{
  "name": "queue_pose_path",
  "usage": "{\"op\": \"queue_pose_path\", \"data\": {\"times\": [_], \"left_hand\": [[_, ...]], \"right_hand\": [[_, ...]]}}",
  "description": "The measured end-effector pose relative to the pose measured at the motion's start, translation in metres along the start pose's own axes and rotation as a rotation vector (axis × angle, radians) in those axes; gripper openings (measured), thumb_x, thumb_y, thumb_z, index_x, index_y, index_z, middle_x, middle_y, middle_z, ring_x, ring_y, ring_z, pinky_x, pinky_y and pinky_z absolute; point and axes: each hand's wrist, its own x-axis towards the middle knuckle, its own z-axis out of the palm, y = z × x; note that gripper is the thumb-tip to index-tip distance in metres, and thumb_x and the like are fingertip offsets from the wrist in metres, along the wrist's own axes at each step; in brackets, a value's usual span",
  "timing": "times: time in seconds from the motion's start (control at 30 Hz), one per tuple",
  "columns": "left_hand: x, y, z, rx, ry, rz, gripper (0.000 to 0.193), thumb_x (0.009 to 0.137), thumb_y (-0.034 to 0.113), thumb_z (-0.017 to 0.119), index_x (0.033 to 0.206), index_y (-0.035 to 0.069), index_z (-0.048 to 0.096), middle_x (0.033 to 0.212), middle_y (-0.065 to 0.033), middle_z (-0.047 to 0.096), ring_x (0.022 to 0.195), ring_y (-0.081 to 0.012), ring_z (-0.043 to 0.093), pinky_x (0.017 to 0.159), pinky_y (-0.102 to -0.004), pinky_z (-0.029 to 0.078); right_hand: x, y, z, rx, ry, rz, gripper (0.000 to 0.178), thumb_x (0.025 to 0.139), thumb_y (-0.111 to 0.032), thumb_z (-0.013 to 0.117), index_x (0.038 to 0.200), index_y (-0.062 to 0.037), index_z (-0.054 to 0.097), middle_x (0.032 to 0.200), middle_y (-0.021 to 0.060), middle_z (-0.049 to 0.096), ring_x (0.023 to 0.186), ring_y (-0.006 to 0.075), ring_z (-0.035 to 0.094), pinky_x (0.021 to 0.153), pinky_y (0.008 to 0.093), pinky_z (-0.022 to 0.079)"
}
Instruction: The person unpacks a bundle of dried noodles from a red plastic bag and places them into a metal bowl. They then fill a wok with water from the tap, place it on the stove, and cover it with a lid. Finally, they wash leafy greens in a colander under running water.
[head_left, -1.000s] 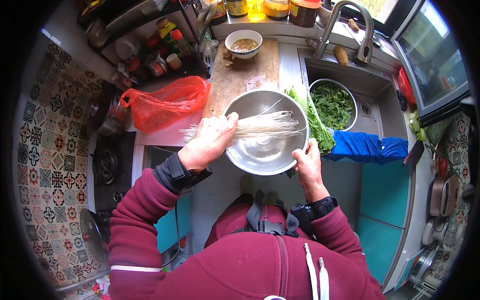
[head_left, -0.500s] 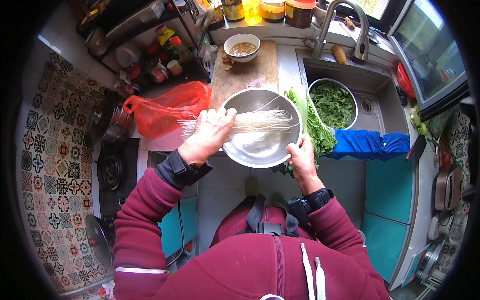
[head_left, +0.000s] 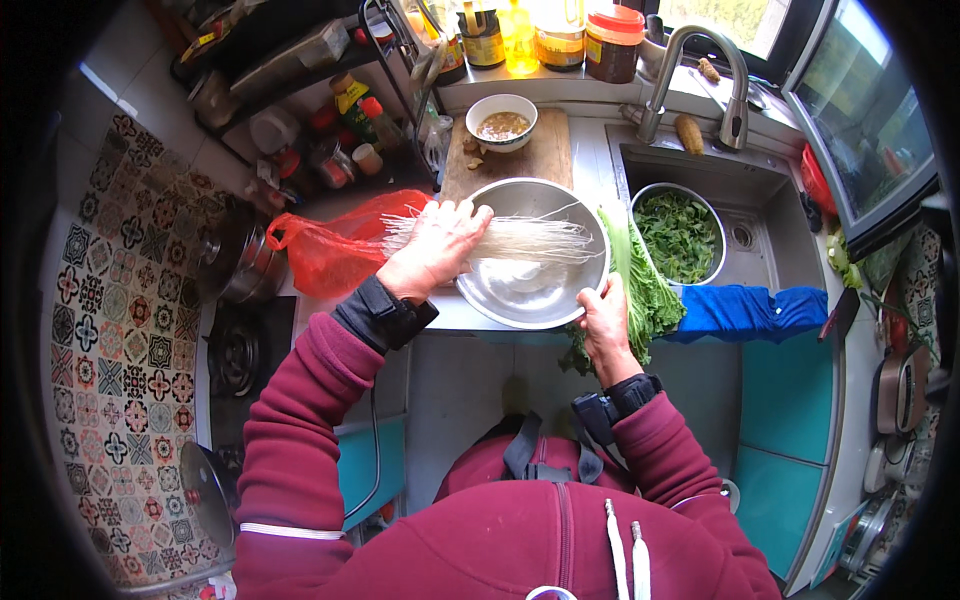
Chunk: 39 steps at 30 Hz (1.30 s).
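Observation:
My left hand [head_left: 438, 245] is closed round a bundle of thin, whitish dry rice noodles [head_left: 540, 240]. One end of the bundle lies over the inside of a round metal basin [head_left: 515, 302], and the other sticks out on the left, above a red plastic bag [head_left: 318, 250]. At the basin's near right rim, my right hand [head_left: 606, 318] grips the edge with thumb and fingers. Leafy green lettuce [head_left: 645, 290] lies right beside the basin, partly behind my right hand. The basin's far side overlaps a wooden cutting board [head_left: 545, 165].
On the board stands a bowl of brownish liquid [head_left: 502, 122]. The sink [head_left: 765, 190] holds a pot of green leaves [head_left: 680, 235], with a blue cloth [head_left: 750, 313] over its front edge. Bottles and jars [head_left: 560, 40] line the sill; a gas burner [head_left: 235, 360] sits at left.
The whole view has shifted slightly, so the counter and basin appear a little farther right. Both hands keep their holds on the noodles and the basin rim.

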Motion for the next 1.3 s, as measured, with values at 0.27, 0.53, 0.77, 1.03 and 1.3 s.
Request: {"op": "queue_pose_path", "data": {"times": [0.27,0.53,0.77,1.03,1.3], "left_hand": [[0.013,-0.024,0.009,0.058,0.102,0.086,0.091,0.055,0.027,0.086,0.134,0.009,0.045,0.111,-0.0097,0.050,0.098,-0.0252,0.051,0.083,-0.0381,0.040],[0.022,-0.034,0.009,0.064,0.123,0.166,0.093,0.053,0.029,0.086,0.133,0.007,0.044,0.107,-0.0084,0.051,0.097,-0.0245,0.050,0.080,-0.0368,0.039],[0.028,-0.035,0.010,0.054,0.117,0.221,0.089,0.054,0.030,0.085,0.130,0.007,0.045,0.105,-0.0078,0.052,0.102,-0.0240,0.049,0.084,-0.0369,0.038],[0.032,-0.031,0.009,0.072,0.042,0.211,0.095,0.051,0.037,0.086,0.132,0.007,0.044,0.108,-0.0076,0.052,0.107,-0.0246,0.048,0.088,-0.0383,0.037],[0.029,-0.024,-0.007,-0.042,-0.055,0.175,0.110,0.055,0.043,0.086,0.145,0.011,0.032,0.119,-0.0107,0.051,0.115,-0.0275,0.046,0.095,-0.0416,0.035]], "right_hand": [[0.014,0.005,0.014,0.031,0.030,0.010,0.024,0.074,0.003,0.056,0.093,-0.0049,0.044,0.075,0.0032,0.051,0.043,0.0072,0.040,0.037,0.0198,0.035],[0.021,0.008,0.016,0.060,0.030,0.005,0.022,0.075,0.003,0.055,0.092,-0.0057,0.044,0.074,0.0025,0.050,0.042,0.0066,0.039,0.036,0.0192,0.035],[0.022,0.005,0.014,0.071,0.037,-0.001,0.022,0.075,0.002,0.055,0.093,-0.0055,0.044,0.075,0.0024,0.050,0.043,0.0063,0.039,0.037,0.0190,0.035],[0.021,0.002,0.012,0.074,0.031,0.000,0.022,0.075,0.002,0.055,0.093,-0.0056,0.044,0.075,0.0023,0.050,0.043,0.0059,0.039,0.037,0.0191,0.035],[0.022,0.001,0.011,0.051,0.048,-0.003,0.020,0.074,0.000,0.054,0.086,-0.0071,0.040,0.073,0.0042,0.048,0.044,0.0101,0.044,0.037,0.0227,0.038]]}}
